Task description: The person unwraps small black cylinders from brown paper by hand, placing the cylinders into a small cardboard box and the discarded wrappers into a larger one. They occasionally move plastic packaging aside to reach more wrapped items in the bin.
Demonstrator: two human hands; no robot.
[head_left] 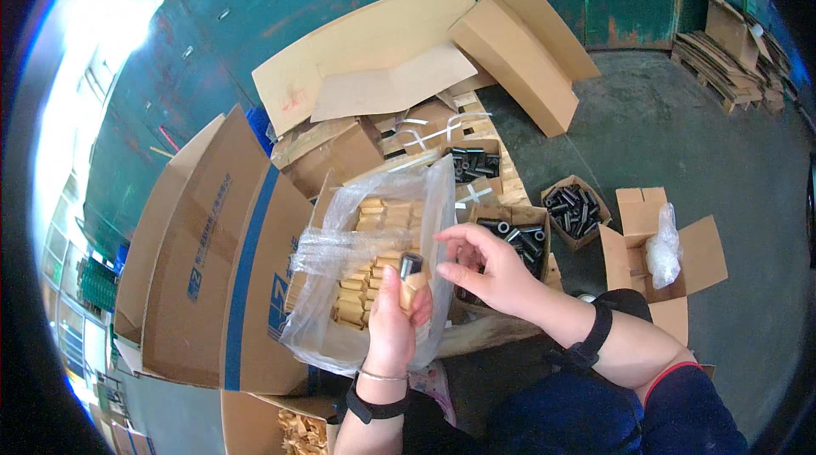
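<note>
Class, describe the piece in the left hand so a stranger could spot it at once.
Right of the big blue-striped cardboard box, a plastic liner holds brown paper bundles. Above them, the left hand holds a cylinder. Its black end pokes out of brown wrapping, whereas the bundles show only paper.

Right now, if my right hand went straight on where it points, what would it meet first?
Probably the partly wrapped black cylinder in your left hand, though the plastic liner might come first; depth is unclear.
</note>
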